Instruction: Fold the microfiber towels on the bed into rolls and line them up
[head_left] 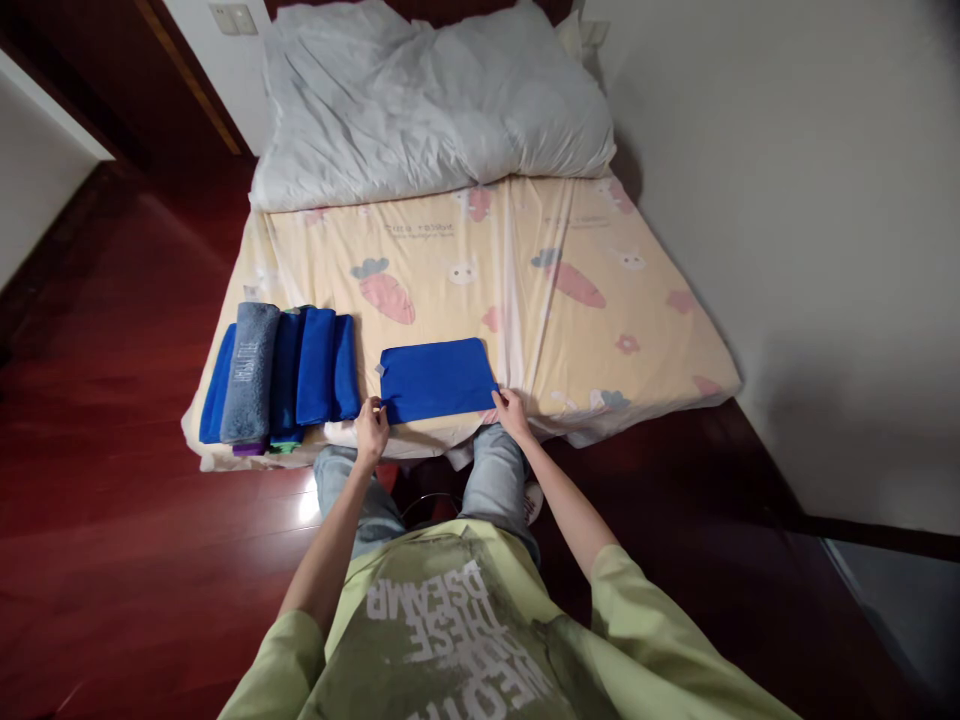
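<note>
A blue towel (436, 378) lies flat, a rectangle with a small pale tag at its left edge, near the front edge of the bed. My left hand (372, 432) pinches its near left corner. At the near right corner, the fingers of my right hand (513, 416) are closed on the same towel. Left of it lies a row of rolled or folded towels, several blue (316, 365) ones and a fluffy grey-blue towel (251, 372) with pale lettering on top. Bits of purple and green cloth show beneath them.
The bed (630, 300) has a yellow sheet printed with carrots and rabbits. A bulky white quilt (442, 110) is heaped across its far end. A pale wall (795, 200) stands to the right, and dark red flooring (120, 420) surrounds the bed.
</note>
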